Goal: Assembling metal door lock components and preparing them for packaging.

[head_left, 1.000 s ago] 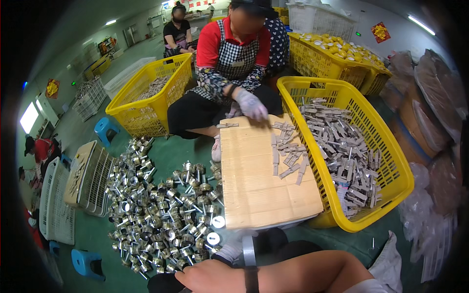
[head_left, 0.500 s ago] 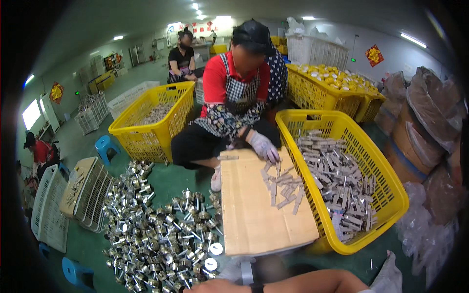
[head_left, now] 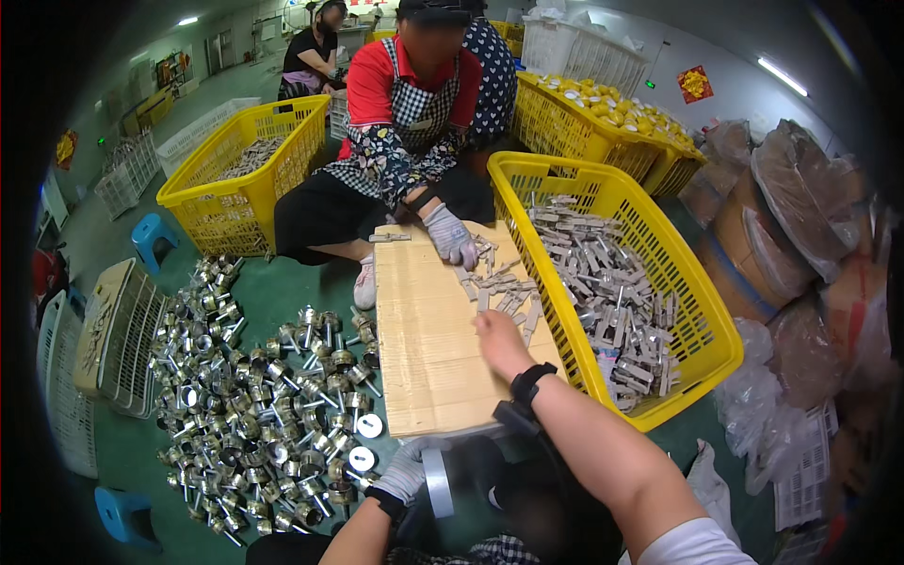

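My right hand [head_left: 501, 345], bare with a black wristband, reaches over a cardboard-covered board [head_left: 424, 377]. Its fingers are curled in at the near end of a loose group of flat grey metal strips [head_left: 508, 284]. One strip touches or lies just beyond the fingertips; whether they grip it I cannot tell. My left hand [head_left: 407, 474], in a light glove, is low in front of the board, beside a shiny grey band [head_left: 437, 482]. Its fingers are mostly hidden. Across the board, a co-worker's gloved hand [head_left: 452, 237] rests on the far strips.
Many metal cups with stems [head_left: 273, 424] are heaped on the green floor at left. A yellow basket [head_left: 664, 414] of metal strips stands right of the board, another yellow basket [head_left: 235, 207] at far left. Wrapped barrels [head_left: 744, 273] and a blue stool [head_left: 127, 518] flank the area.
My right hand has moved from the lower edge, near the cup heap, up onto the board beside the strips. The view has shifted, so the scene sits higher and further left.
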The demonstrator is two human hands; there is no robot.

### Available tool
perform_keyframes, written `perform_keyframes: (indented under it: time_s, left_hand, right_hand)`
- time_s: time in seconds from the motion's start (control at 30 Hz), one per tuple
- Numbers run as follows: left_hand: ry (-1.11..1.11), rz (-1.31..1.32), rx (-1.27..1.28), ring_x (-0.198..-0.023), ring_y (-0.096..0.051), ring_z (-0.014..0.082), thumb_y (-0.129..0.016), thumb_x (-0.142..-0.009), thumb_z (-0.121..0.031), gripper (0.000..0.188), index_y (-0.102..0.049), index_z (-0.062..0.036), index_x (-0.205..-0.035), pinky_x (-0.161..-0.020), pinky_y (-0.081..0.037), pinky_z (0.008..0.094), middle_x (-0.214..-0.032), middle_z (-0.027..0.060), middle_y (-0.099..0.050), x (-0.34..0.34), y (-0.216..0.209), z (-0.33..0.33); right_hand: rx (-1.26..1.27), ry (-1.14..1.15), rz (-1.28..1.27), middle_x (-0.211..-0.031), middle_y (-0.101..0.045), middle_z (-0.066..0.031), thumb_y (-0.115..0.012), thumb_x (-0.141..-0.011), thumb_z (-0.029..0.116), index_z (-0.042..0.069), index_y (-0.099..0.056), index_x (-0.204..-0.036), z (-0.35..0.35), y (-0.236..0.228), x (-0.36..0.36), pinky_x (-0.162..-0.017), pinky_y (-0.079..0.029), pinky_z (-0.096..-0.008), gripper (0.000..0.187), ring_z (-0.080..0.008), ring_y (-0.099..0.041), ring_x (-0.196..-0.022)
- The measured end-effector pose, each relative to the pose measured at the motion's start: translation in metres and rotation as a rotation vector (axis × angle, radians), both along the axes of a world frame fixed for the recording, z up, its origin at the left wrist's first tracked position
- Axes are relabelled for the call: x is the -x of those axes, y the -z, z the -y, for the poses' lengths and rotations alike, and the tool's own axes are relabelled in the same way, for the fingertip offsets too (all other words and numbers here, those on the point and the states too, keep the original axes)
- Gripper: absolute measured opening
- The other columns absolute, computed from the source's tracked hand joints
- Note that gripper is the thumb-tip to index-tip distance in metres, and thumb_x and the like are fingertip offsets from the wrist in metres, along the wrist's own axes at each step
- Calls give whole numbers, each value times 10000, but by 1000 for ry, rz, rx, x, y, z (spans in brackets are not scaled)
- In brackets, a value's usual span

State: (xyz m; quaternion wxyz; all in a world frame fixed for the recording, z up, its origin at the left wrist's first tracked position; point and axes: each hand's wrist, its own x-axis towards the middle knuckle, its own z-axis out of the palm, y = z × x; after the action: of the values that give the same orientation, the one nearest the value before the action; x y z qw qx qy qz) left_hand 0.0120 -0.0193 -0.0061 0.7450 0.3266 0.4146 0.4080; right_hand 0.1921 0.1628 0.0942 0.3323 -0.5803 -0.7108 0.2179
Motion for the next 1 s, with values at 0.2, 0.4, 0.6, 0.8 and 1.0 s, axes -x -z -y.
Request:
perform_keyframes:
  time_s: [0.2, 0.4, 0.6, 0.8, 1.0]
  left_hand:
    - [6, -23, 4, -898, -578, 115, -675, -737, 19, 281, -590, -18, -1002, -821, -480, 260, -1004, 56, -623, 11, 19, 8]
    - [-22, 225, 33, -951, -577, 135, -620, -764, 32, 287, -566, -10, -1042, -843, -468, 259, -1043, 72, -616, 13, 41, 4]
    - [-49, 167, 42, -947, -566, 154, -553, -815, 28, 255, -554, -6, -1067, -838, -473, 275, -1065, 100, -598, 10, 26, 8]
    - [50, -35, -82, -950, -570, 151, -563, -804, 36, 281, -548, -14, -1080, -857, -466, 266, -1078, 95, -599, 10, 20, 5]
    - [86, -274, -169, -930, -575, 138, -623, -769, 28, 318, -552, -3, -1078, -842, -475, 267, -1053, 70, -603, 11, 9, 6]
  right_hand:
    - [22, 299, 240, -1042, -532, -221, -463, -819, 79, -7, -555, -950, -21, 37, -56, -836, -408, -433, 182, -380, -504, -988]
    - [105, 388, 75, -1036, -524, -208, -467, -868, 132, -13, -540, -954, -51, 58, -65, -830, -408, -441, 184, -393, -507, -965]
    - [-23, 214, 65, -1034, -516, -210, -465, -880, 132, -9, -535, -949, -63, 60, -52, -815, -416, -417, 172, -382, -511, -958]
    - [96, 233, -172, -1002, -545, -203, -470, -881, 137, -22, -542, -992, -65, 47, -42, -813, -418, -419, 206, -364, -524, -969]
    - [-31, 405, 235, -875, -585, -236, -428, -907, 232, -48, -552, -909, -54, 37, -41, -778, -424, -440, 306, -392, -547, -888]
